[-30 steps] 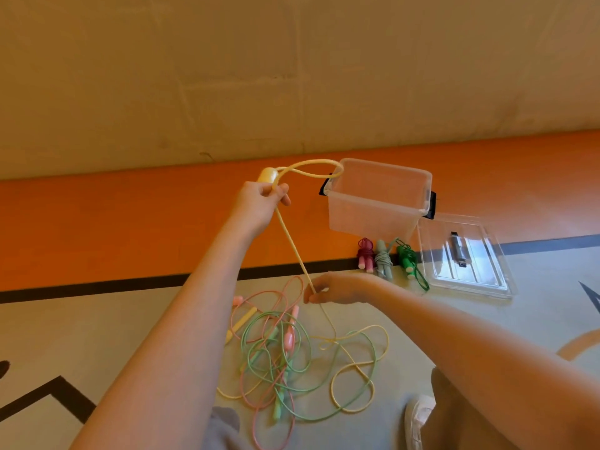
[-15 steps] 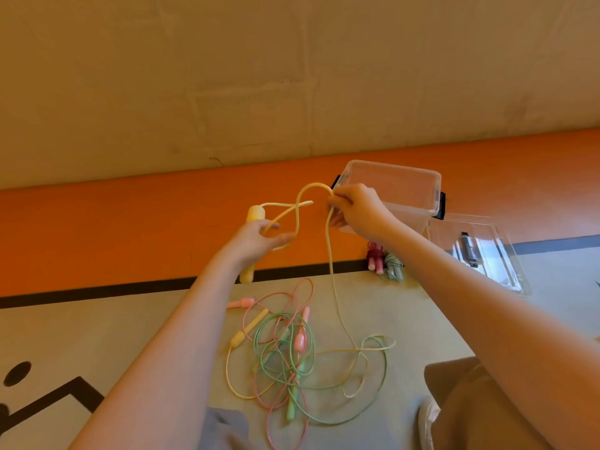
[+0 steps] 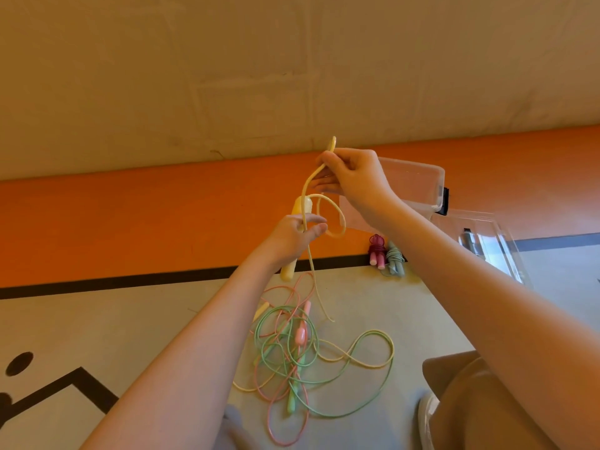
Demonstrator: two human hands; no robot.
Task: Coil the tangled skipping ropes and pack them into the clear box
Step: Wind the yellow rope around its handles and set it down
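My left hand (image 3: 297, 237) grips the yellow handle (image 3: 300, 209) of a yellow skipping rope, held upright above the floor. A small loop of that yellow rope (image 3: 336, 222) hangs beside the handle. My right hand (image 3: 352, 180) pinches the rope higher up, in front of the clear box (image 3: 422, 181). From my hands the cord drops to a tangle of green, pink and yellow ropes (image 3: 302, 352) on the floor. The box stands at the wall, partly hidden by my right hand.
The clear lid (image 3: 487, 245) lies on the floor right of the box. Two coiled ropes, a dark pink one (image 3: 376, 253) and a grey-green one (image 3: 394, 258), lie by the box. My knee (image 3: 467, 394) and shoe (image 3: 427, 417) are at the lower right.
My right hand rose from the floor tangle to above the left hand, drawing the yellow rope up into a loop by the handle. The left hand stayed near the same height.
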